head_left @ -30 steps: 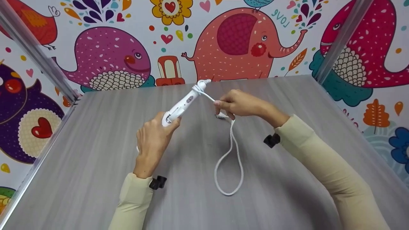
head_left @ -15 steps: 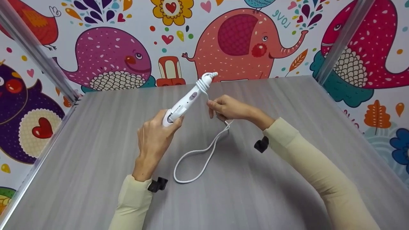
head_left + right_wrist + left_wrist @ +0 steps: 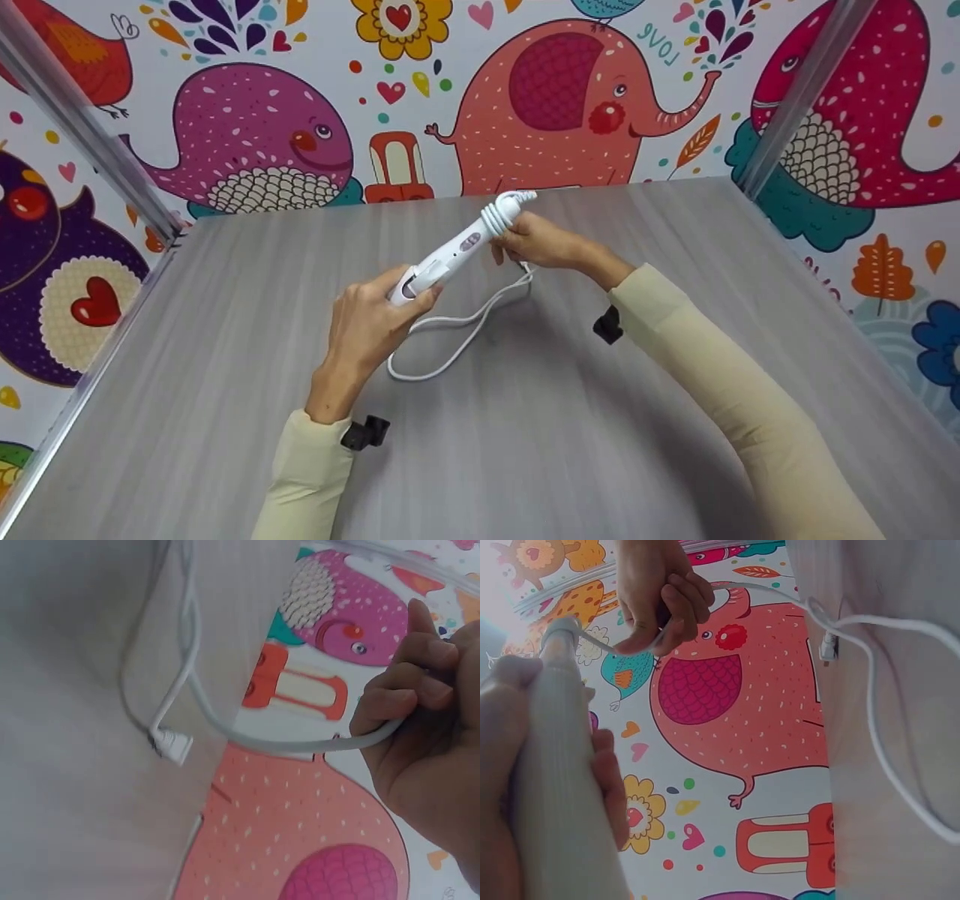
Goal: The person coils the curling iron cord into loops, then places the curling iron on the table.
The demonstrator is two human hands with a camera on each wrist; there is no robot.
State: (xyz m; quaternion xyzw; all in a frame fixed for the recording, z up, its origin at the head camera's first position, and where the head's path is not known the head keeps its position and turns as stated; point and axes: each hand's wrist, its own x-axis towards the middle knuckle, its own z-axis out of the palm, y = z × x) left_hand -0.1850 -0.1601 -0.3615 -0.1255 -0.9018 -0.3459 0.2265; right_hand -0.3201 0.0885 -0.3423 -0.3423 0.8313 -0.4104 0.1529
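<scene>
My left hand (image 3: 367, 319) grips a white curling iron (image 3: 450, 255) by its near end, tilted up and to the right above the table. Several turns of its white cord (image 3: 495, 219) are wound round the far end of the handle. Close behind that end, my right hand (image 3: 551, 241) holds the cord in curled fingers, partly hidden by the iron. From there the slack drops in a long loop toward the left. In the right wrist view the white plug (image 3: 174, 746) hangs at the cord's end, below the right hand.
The grey wood-grain table (image 3: 225, 375) spreads under both hands. Behind it stands a wall panel (image 3: 405, 97) printed with cartoon animals, with metal frame posts (image 3: 795, 97) at the corners. Small black mounts (image 3: 366, 433) sit at both wrists.
The right hand has moved left and in behind the iron's far end, and more cord turns lie on the handle. The hanging loop has swung left. The iron has shifted slightly right.
</scene>
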